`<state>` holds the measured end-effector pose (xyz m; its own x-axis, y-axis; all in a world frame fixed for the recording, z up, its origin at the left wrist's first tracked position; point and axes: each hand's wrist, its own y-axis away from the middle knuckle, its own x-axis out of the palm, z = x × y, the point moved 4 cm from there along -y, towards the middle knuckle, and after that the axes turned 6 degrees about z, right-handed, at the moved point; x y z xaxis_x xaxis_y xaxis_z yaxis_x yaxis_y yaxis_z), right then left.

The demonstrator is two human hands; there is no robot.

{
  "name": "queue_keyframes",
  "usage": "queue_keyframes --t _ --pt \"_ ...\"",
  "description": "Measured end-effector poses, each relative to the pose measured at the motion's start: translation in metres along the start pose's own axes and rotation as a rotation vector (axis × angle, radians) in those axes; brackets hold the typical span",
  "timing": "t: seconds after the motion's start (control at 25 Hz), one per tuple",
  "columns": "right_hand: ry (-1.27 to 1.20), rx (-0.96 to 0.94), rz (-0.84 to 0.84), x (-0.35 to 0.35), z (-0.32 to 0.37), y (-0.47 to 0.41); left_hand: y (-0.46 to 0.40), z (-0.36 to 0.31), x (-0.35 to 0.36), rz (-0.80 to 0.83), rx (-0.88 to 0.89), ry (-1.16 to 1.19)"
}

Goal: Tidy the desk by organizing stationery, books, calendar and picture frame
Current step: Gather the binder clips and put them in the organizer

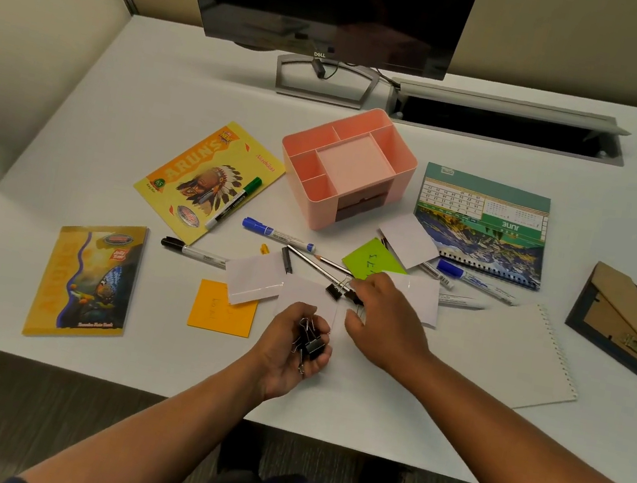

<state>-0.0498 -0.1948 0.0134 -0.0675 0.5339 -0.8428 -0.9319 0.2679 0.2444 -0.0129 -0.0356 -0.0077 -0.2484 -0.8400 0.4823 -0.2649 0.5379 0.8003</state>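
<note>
Binder clips (310, 341) filled our cupped left hand (291, 357), fingers curled around them. Our right hand (383, 319) pinched another binder clip (338, 289) off the desk (131, 92). Overloading that palm risked a spill.

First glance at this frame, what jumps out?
The pink organizer stands at the desk's centre, below the monitor, compartments looking empty. In front of it lie scattered markers, notes and paper, where the left hand cups a bunch of black binder clips and the right hand reaches for another clip. A calendar lies flat to the right, two yellow notebooks to the left.
</note>
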Motion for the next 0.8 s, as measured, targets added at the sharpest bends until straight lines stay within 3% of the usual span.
queue_keyframes --t 0.12,0.32,0.48,0.6,0.8 --pt "0.241 0.007 0.084 0.001 -0.008 -0.012 0.0 0.001 -0.002 -0.008 -0.012 -0.002" --pt "0.265 -0.087 -0.024 0.007 -0.007 -0.014 0.001 0.001 -0.006 -0.036 -0.009 -0.036" --pt "0.182 -0.166 -0.117 0.004 -0.006 -0.009 0.001 -0.001 -0.003 -0.009 0.014 0.001" --pt "-0.033 -0.253 -0.195 -0.003 0.001 -0.001 0.0 -0.003 0.0 0.02 0.028 0.014" --pt "-0.276 -0.426 -0.099 -0.003 0.026 0.026 0.002 -0.002 0.009 0.084 0.033 0.077"
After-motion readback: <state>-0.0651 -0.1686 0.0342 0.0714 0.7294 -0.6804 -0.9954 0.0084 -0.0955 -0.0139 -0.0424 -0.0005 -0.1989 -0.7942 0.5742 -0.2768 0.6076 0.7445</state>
